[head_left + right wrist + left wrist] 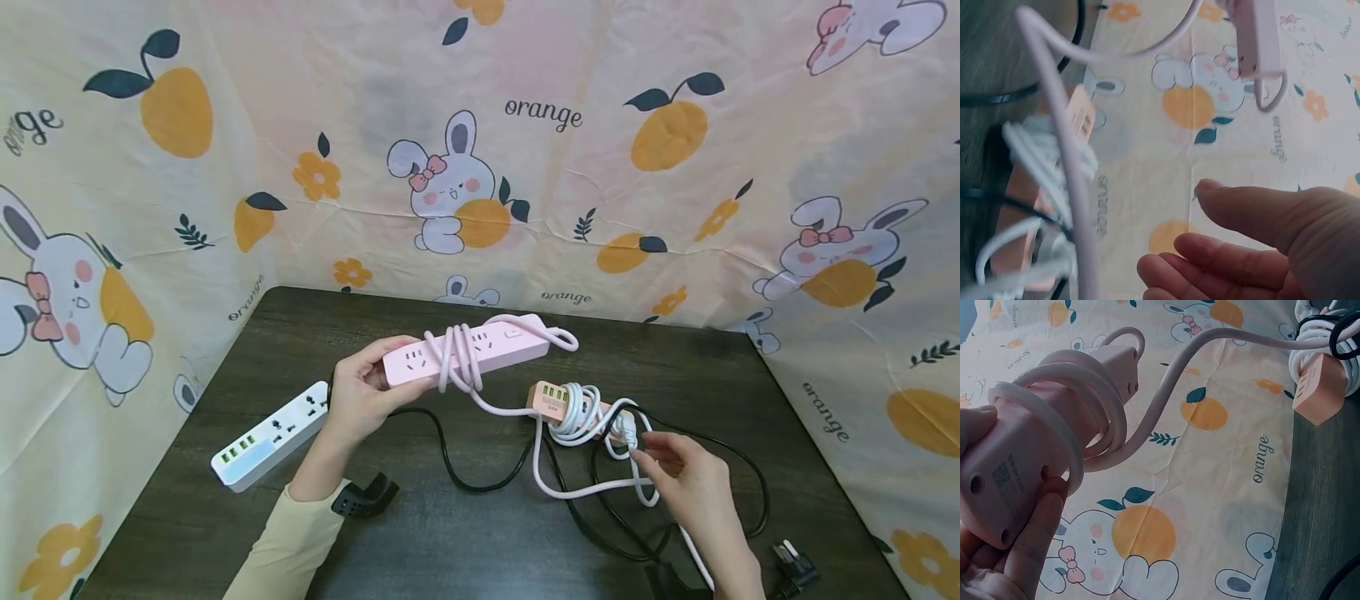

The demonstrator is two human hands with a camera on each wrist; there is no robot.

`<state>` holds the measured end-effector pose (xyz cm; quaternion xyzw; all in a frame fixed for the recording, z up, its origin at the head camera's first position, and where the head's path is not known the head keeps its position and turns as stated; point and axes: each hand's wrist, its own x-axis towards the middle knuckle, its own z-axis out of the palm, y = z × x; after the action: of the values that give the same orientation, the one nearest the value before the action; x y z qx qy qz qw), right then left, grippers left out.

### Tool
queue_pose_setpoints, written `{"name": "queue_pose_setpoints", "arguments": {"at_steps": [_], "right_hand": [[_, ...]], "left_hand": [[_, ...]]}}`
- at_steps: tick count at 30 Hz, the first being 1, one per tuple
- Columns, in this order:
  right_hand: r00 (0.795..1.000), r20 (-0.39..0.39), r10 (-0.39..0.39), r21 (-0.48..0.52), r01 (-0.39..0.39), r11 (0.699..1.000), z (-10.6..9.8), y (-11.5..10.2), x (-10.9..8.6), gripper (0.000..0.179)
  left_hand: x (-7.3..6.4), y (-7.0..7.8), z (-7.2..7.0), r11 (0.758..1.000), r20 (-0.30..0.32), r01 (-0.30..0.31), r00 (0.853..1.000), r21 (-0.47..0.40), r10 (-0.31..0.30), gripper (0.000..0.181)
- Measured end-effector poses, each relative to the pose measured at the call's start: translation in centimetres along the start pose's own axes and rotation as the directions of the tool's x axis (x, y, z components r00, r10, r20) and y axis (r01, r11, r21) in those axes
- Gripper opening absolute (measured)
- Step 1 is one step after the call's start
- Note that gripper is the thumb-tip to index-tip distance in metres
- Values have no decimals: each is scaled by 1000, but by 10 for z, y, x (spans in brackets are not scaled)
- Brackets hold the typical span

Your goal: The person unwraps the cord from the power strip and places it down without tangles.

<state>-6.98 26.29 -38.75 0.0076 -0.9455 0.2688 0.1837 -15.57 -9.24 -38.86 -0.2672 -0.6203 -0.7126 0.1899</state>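
Observation:
My left hand grips the left end of a pink power strip, held up over the dark table. In the left wrist view, the thumb and fingers clasp the end of the strip. Several turns of its pink cord wrap round the body, and the rest trails down to the right. My right hand is beside that trailing cord, its fingers loosely bent. The right wrist view shows nothing between thumb and fingers. Left of this hand lies a peach power strip wound with white cord.
A white power strip lies at the left, partly behind the left forearm. A black cable loops across the table and round the peach strip. Its black plug lies at the front right. A printed cloth hangs behind.

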Motion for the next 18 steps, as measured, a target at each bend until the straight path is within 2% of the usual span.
{"name": "queue_pose_setpoints", "arguments": {"at_steps": [5,8,15,18], "right_hand": [[988,-46,-145,85,148,985,18,-17,6,23],[978,-33,-208,165,211,964,34,-31,11,26],[949,-26,-315,353,303,885,64,-58,25,29],[922,-29,-386,388,366,846,74,-67,32,29]], "left_hand": [[-1,0,2,1000,-11,19,1000,10,-19,45],[-1,0,3,1000,-10,16,1000,13,-16,45],[0,1,4,1000,7,-16,1000,23,16,44],[1,2,3,999,9,-21,1000,32,21,45]]}}
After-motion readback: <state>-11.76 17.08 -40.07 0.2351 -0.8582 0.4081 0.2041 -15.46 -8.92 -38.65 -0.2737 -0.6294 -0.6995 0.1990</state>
